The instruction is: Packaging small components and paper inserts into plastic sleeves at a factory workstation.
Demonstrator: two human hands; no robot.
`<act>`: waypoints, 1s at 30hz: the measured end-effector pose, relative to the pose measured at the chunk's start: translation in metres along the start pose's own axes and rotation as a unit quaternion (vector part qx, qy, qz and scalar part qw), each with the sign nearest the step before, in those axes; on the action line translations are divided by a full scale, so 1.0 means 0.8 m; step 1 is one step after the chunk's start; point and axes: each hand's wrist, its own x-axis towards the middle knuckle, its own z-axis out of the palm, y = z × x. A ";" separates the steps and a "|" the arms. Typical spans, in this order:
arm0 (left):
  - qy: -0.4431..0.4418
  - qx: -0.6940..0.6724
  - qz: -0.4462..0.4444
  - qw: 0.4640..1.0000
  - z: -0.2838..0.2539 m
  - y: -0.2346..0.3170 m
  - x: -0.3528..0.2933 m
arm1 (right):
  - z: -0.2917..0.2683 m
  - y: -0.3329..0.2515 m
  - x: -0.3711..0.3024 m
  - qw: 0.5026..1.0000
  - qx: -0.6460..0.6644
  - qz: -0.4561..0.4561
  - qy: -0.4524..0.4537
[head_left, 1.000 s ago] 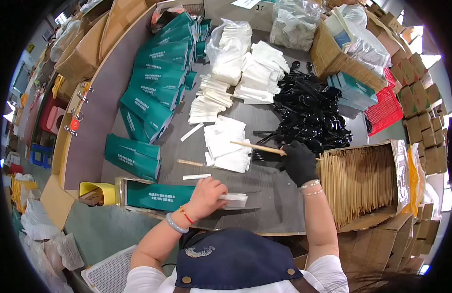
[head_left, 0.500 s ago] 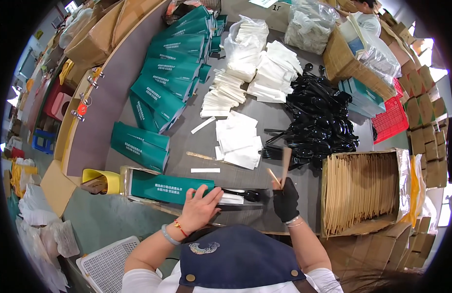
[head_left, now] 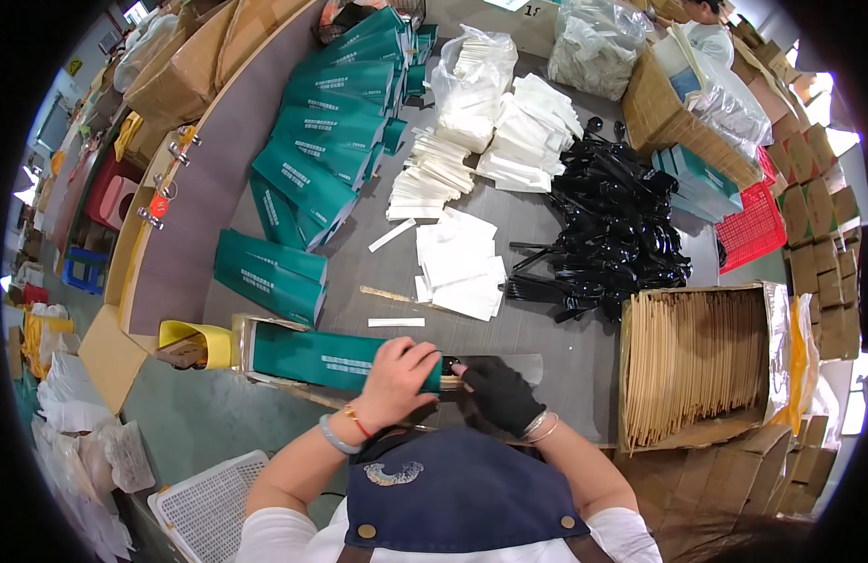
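Note:
A green printed paper sleeve [head_left: 307, 357] lies lengthwise in a narrow cardboard holder at the table's front edge. Over the sleeve's right end my left hand [head_left: 399, 377] is closed, fingers curled on the paper. My right hand [head_left: 498, 396], in a black fingerless glove, is at the sleeve's open end, its fingers closed around the ends of wooden chopsticks [head_left: 450, 382]. Most of the chopsticks' length is hidden by the sleeve and hands. A bit of black plastic cutlery [head_left: 450, 364] shows at the opening. Beneath my right hand lies a clear strip [head_left: 528, 369].
Behind are fanned green sleeves [head_left: 321, 131], white paper packets [head_left: 457, 258] and a heap of black plastic cutlery [head_left: 612, 225]. At right stands a carton of wooden chopsticks [head_left: 696, 366]. A yellow container [head_left: 195, 344] sits at left, a white basket [head_left: 209, 497] below. A co-worker [head_left: 706, 38] is far right.
My right hand has moved left and down with the wooden chopsticks, from above the table to the sleeve's opening. My left hand has slid right along the sleeve, whose right end now covers most of the cutlery.

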 end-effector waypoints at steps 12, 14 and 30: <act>-0.058 0.114 0.064 0.990 -0.003 0.004 0.023 | 0.004 -0.015 0.009 0.984 0.097 0.112 0.100; -0.073 0.112 0.064 0.989 0.002 0.002 0.026 | -0.027 -0.014 0.014 0.991 -0.051 0.039 0.121; 0.063 0.054 -0.281 0.956 0.021 -0.031 -0.034 | -0.079 -0.017 -0.004 0.977 -0.169 0.129 0.016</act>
